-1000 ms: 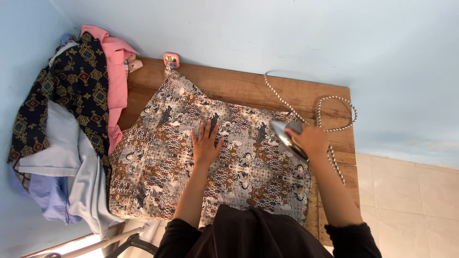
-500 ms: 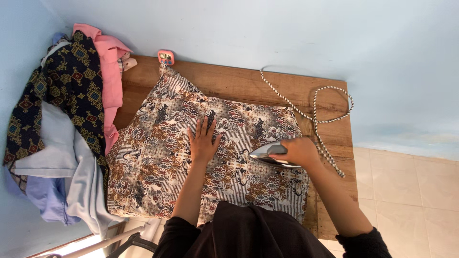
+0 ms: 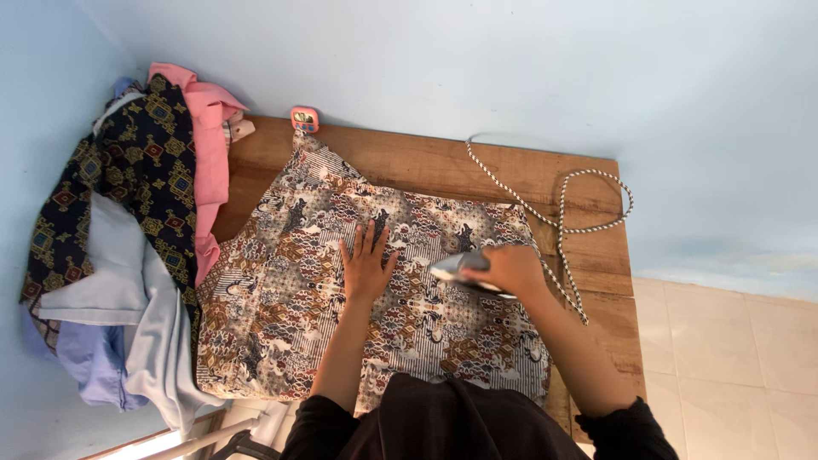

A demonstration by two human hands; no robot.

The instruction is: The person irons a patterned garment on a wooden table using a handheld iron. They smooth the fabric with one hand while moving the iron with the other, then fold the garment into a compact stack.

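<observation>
**Ironing a patterned garment on a wooden surface**

Seen from above, a person in black sleeves works at a wooden surface (image 3: 426, 158) set against a pale blue wall. A brown, white and black patterned garment (image 3: 290, 298) lies spread flat over most of it. The left hand (image 3: 366, 264) rests on the cloth near its middle, palm down, fingers open and slightly fanned, gripping nothing. Just to its right, the right hand (image 3: 507, 268) is closed around the handle of a silvery iron (image 3: 456, 268) (its outline is blurred), whose pointed nose faces the left hand and whose base sits on the garment. A black-and-white braided cord (image 3: 554, 217) loops from the iron across the bare wood at the far right. A heap of clothes (image 3: 136, 238), dark patterned, pink and pale blue, hangs over the left edge. A small pink gadget (image 3: 304, 118) stands at the far edge by the wall.
</observation>
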